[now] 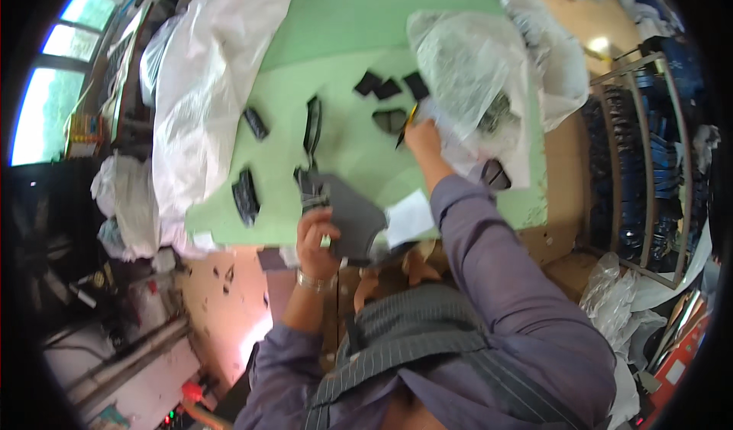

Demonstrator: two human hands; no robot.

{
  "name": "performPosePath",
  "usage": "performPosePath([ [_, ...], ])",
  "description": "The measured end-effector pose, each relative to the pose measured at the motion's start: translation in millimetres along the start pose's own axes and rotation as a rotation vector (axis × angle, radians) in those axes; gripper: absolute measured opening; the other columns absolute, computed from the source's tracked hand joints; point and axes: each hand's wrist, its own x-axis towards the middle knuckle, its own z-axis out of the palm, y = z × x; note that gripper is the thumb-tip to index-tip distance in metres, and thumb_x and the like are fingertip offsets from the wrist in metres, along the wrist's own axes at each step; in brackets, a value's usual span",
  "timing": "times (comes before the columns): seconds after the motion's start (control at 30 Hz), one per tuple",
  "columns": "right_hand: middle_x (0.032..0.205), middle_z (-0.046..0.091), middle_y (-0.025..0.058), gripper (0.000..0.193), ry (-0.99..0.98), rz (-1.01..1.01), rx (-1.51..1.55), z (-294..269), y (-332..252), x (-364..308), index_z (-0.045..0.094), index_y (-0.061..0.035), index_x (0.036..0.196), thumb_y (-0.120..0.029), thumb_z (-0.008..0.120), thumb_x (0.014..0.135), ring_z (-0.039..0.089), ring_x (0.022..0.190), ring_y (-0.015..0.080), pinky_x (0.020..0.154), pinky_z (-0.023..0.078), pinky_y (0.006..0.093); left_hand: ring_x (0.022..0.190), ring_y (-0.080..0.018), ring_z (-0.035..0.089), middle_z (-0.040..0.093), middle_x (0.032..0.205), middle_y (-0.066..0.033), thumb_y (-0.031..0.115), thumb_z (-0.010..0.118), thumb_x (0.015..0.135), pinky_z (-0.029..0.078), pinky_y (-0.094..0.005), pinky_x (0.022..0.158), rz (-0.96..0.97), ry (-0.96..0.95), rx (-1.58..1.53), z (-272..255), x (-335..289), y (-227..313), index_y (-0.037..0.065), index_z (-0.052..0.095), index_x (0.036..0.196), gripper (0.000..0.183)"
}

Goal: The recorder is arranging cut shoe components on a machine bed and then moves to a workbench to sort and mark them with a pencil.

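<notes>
My left hand (314,239) is closed on the left edge of a flat dark-grey piece of material (353,215), at the near edge of the green table. A black strap with pale edging (312,128) stretches away from the piece's upper left corner. Farther right, my right hand (422,137) is closed around a slim yellow-and-black tool (412,114), whose exact kind is too blurred to make out. Just left of that hand lies a dark rounded piece with a lighter cross line (389,121). A white paper sheet (410,218) lies beside the grey piece.
Several black squares (386,88) lie beyond my right hand on the green table (336,75). Two dark bundles (246,197) sit at left, near a large white sack (200,94). Clear plastic bags (462,63) cover the right side. A loaded metal rack (649,163) stands far right.
</notes>
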Motion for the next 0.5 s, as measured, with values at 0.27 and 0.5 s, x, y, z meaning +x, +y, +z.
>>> performPosePath([
  [0.27,0.114,0.055,0.0284,0.056,0.023,-0.020,-0.057,-1,-15,-13,0.045,0.0067,0.117,-0.037,0.054,0.083,0.056,0.106,0.0418,0.090,0.046,0.0466,0.094,-0.0302,0.061,0.066,0.086,-0.0069,-0.009,0.058,0.055,0.045,-0.0426,0.088,0.005,0.061,-0.047,-3,-8,4,0.008,0.052,0.072,0.025],
  [0.5,0.112,0.054,0.0276,0.047,0.016,0.035,-0.003,14,0,6,0.046,0.0045,0.116,-0.029,0.055,0.084,0.056,0.105,0.0384,0.087,0.048,0.0446,0.088,-0.0271,0.062,0.065,0.086,-0.0078,-0.007,0.067,0.063,0.049,-0.0378,0.081,-0.020,-0.012,-0.124,10,-24,14,0.007,0.060,0.078,0.022],
])
